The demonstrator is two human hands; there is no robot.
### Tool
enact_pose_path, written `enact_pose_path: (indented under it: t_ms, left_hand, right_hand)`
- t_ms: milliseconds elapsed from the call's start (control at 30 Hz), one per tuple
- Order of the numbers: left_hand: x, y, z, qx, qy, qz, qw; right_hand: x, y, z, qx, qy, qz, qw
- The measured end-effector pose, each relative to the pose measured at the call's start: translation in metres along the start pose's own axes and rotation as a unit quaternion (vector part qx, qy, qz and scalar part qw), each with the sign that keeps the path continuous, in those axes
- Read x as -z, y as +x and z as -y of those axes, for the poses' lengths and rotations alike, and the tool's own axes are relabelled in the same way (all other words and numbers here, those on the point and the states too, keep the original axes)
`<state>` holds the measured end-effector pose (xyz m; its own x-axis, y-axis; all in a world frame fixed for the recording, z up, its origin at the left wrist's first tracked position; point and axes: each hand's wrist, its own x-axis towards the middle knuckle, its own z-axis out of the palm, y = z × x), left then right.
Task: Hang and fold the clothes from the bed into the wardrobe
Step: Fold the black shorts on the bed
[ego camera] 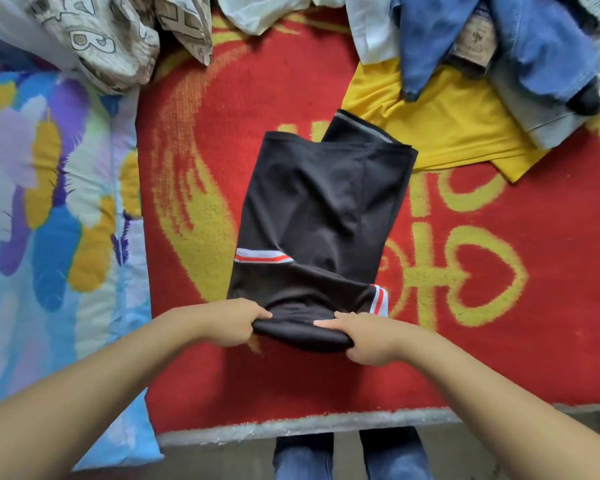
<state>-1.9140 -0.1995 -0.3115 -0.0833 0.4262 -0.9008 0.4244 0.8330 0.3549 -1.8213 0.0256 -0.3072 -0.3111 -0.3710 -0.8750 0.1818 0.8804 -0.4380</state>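
Note:
A black garment [323, 209] with white and orange striped cuffs lies partly folded on the red blanket [499, 323] in the middle of the bed. My left hand [229, 322] grips its near edge on the left side, thumb on top. My right hand [364, 337] grips the same near edge on the right, fingers curled under the fold. The near edge is lifted slightly off the blanket between both hands. The wardrobe is out of view.
A yellow shirt [454, 123] lies beyond the black garment at the right. Blue denim clothes [534, 46] and white clothes [371, 26] are piled at the far right. A patterned pillow [101, 39] sits far left, a colourful quilt [49, 202] along the left.

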Motion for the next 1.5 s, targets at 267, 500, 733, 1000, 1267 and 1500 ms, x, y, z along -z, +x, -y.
enact_pose_path:
  t_ms: [267,500,733,1000,1267,1500]
  left_hand:
    - [0.091,0.005,0.024,-0.039,-0.479,-0.164,0.861]
    - [0.064,0.096,0.002,0.113,-0.446,-0.418,0.783]
    - [0.060,0.095,-0.001,0.104,-0.321,-0.558,0.758]
    - [0.031,0.081,0.005,-0.014,0.018,-0.597,0.802]
    - [-0.020,0.090,0.001,0.014,0.244,-0.345,0.906]
    - [-0.001,0.080,-0.022,0.067,0.230,-0.287,0.927]
  right_hand:
    - [0.080,-0.021,-0.059,0.018,0.408,-0.332,0.850]
    - [0.048,0.045,-0.062,-0.132,0.480,-0.460,0.735]
    - [0.044,0.058,-0.060,-0.118,0.444,-0.593,0.661]
    - [0.010,0.036,-0.034,-0.109,0.007,-0.604,0.790]
    - [-0.031,0.074,-0.022,-0.163,-0.147,-0.378,0.899]
    - [-0.006,0.054,-0.022,-0.143,-0.153,-0.314,0.926]
